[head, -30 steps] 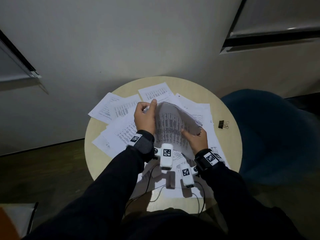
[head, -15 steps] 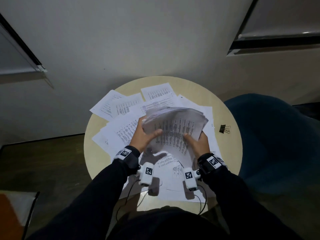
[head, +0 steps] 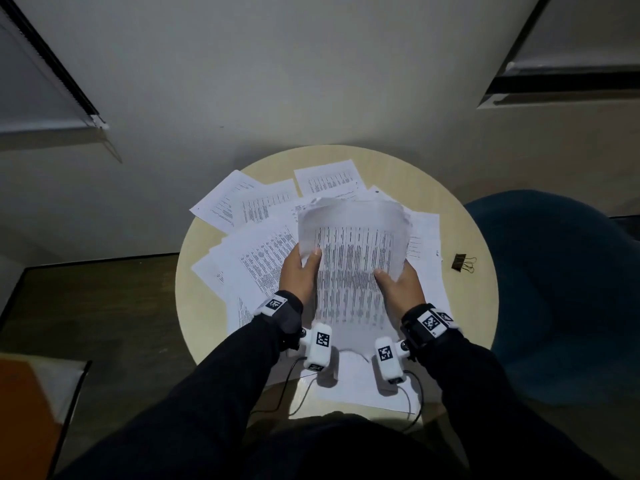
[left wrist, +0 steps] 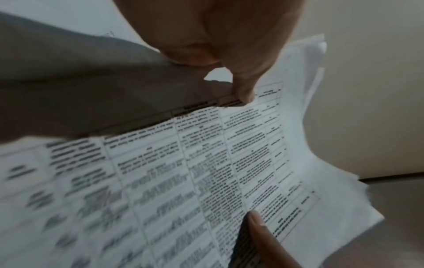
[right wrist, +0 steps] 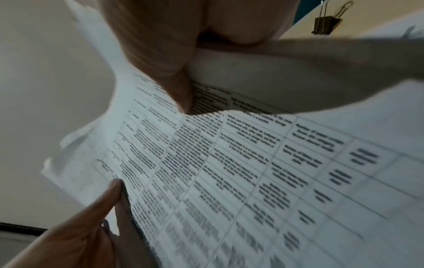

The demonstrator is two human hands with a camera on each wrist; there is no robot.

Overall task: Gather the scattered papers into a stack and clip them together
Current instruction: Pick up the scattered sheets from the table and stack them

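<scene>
A stack of printed papers is held upright over the round table, its printed face toward me. My left hand grips its left edge, thumb on the front; in the left wrist view the left hand pinches the stack of papers. My right hand grips the right edge, and the right wrist view shows the right hand pinching the sheets. Several loose papers lie spread on the table behind and under the stack. A black binder clip lies at the table's right side, also seen as the clip.
A dark blue chair stands close to the table's right. A pale wall rises just behind the table. An orange and white object sits on the floor at lower left. Cables from the wrist cameras hang over the table's near edge.
The held stack has gone from curled and tilted to upright and squared between both hands. My left hand dropped from the stack's top corner to its left edge.
</scene>
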